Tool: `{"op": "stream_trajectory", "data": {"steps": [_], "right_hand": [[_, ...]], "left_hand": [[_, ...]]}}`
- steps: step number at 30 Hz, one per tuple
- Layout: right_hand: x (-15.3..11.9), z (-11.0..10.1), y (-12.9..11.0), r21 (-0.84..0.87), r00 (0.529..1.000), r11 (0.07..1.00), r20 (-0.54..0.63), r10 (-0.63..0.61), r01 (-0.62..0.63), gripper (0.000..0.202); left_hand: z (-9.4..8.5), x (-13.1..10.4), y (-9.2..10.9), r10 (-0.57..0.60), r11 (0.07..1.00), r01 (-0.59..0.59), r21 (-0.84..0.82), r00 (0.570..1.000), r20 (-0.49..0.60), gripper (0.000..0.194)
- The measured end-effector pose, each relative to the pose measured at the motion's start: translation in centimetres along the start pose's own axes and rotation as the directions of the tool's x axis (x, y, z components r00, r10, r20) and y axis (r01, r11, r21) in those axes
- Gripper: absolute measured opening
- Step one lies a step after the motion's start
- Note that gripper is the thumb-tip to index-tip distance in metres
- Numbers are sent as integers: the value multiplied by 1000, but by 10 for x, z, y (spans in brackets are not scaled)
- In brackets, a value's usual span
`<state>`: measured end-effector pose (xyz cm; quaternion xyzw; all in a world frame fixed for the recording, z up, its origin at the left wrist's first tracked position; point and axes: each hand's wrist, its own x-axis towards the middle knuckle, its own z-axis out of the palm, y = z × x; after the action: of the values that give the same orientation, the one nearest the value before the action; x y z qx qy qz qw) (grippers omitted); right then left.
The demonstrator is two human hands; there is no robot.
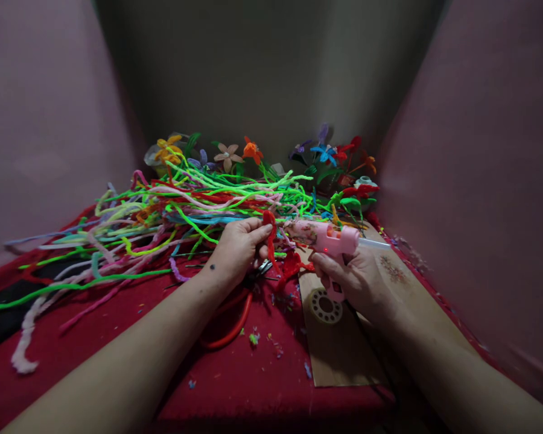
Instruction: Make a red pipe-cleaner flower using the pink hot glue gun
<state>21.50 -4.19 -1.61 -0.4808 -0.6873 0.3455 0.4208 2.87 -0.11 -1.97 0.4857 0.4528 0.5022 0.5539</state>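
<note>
My left hand [242, 244] pinches a red pipe-cleaner petal [269, 226] between thumb and fingers, upright over the table. In my right hand [348, 274] is a pink hot glue gun [321, 237], held by its handle. A clear glue stick [374, 243] sticks out of its back end, and a small red light glows on its side. The gun's nozzle points left and sits close to the red petal; whether they touch I cannot tell. Below the nozzle lie more red pipe-cleaner pieces [292, 265]. Pliers or scissors [263, 269] are partly hidden behind my left hand.
A large heap of coloured pipe cleaners [199, 205] spreads across the left and back. Finished pipe-cleaner flowers [252, 150] stand behind it. A wooden board [339, 361] carries a round tape roll [326, 305]. A red cloth [235, 386] with fuzz scraps covers the table; pink walls flank it.
</note>
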Motion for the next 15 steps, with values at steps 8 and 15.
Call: {"op": "stream_trajectory", "data": {"steps": [8, 15], "right_hand": [[0, -1, -2, -22, 1000, 1000, 12, 8, -8, 35], [0, 0, 3, 4, 999, 1000, -35, 18, -17, 35]], "left_hand": [[-2, 2, -2, 12, 1000, -12, 13, 999, -32, 14], [-1, 1, -1, 31, 999, -30, 34, 999, -27, 16]]}}
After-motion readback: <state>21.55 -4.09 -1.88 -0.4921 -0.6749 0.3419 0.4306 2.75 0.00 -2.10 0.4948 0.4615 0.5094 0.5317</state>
